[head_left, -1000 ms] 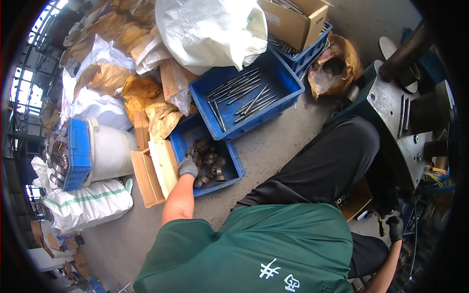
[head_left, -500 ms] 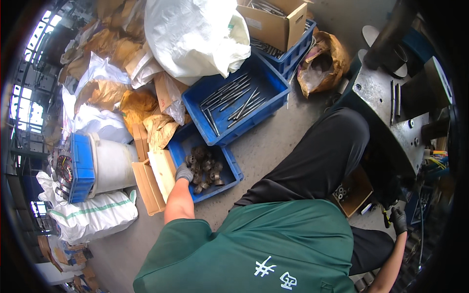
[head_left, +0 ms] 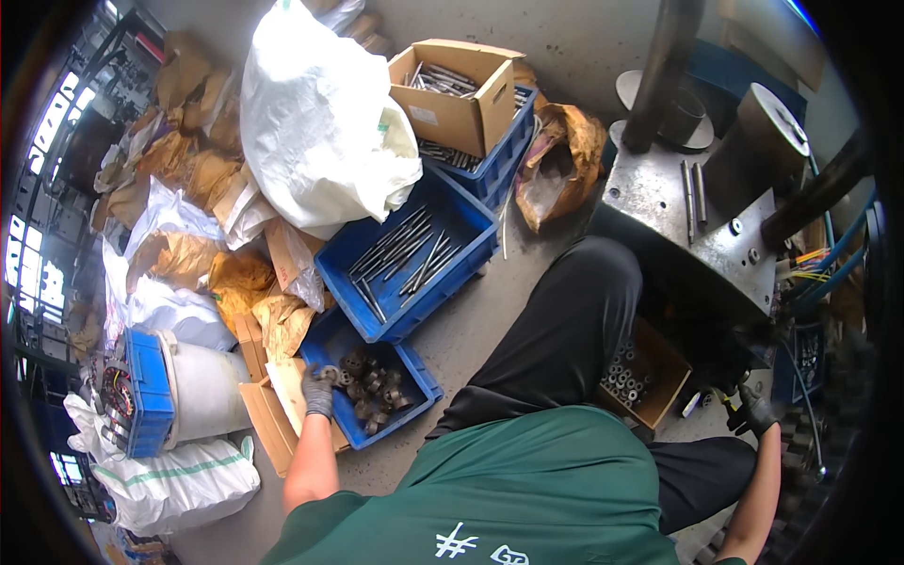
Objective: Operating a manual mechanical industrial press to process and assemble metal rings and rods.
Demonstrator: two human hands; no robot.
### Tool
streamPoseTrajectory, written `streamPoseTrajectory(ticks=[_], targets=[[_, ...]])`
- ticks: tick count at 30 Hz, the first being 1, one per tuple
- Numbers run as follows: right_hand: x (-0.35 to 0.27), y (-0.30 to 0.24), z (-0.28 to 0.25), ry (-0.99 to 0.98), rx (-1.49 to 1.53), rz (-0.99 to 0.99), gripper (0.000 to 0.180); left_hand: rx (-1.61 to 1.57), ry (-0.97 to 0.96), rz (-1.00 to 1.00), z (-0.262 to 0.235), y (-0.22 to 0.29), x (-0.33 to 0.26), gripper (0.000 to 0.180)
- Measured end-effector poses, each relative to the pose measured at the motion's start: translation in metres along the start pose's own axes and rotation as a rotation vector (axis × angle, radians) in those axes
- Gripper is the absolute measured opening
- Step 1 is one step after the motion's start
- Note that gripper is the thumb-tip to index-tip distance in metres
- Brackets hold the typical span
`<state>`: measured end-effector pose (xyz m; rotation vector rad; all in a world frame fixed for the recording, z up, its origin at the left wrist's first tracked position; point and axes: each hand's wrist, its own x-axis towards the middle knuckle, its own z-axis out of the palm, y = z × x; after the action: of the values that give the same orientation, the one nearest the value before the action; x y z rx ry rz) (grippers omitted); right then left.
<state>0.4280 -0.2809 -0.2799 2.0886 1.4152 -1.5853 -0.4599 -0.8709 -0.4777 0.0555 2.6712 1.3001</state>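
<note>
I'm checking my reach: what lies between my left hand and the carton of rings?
In the head view: metal parts, the blue bin's side, some floor, then your leg.

The left hand [head_left: 318, 391] is gloved in grey. The parts bin [head_left: 403, 417] is coloured blue. A white sack [head_left: 179, 492] is striped green.

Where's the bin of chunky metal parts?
Head view, left of centre: the blue parts bin sits just below the blue rod bin in frame, with the gloved left hand at its left edge.
</note>
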Motion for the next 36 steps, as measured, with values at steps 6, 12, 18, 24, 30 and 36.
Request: streamPoseTrajectory(ticks=[6, 12, 18, 24, 30, 36], targets=[[-0.041, -0.016, 0.001, -0.032, -0.129, 0.056, 0.065, -0.339, 0.09, 0.449, 0.014, 0.216, 0.023, 0.049], [-0.03, -0.021, 0.005, -0.103, -0.521, 0.08, 0.054, -0.288, -0.431, 1.007, 0.104, 0.455, -0.108, 0.04], [-0.029, 0.016, 0.006, 0.148, -0.698, -0.204, 0.036, -0.366, -0.596, 1.85, 0.24, 0.632, -0.29, 0.047], [-0.031, -0.009, 0.017, 0.112, -1.015, -0.174, 0.038, -0.649, -1.405, 1.321, 0.358, 0.655, -0.434, 0.054], [-0.012, -0.006, 0.041, 0.441, -0.555, -0.189, 0.035, -0.309, -1.508, 1.258, 0.419, 0.606, -0.463, 0.053], [0.045, -0.005, 0.056, 0.69, -0.38, -0.332, 0.043, -0.147, -1.304, 1.408, 0.443, 0.629, -0.455, 0.063]])
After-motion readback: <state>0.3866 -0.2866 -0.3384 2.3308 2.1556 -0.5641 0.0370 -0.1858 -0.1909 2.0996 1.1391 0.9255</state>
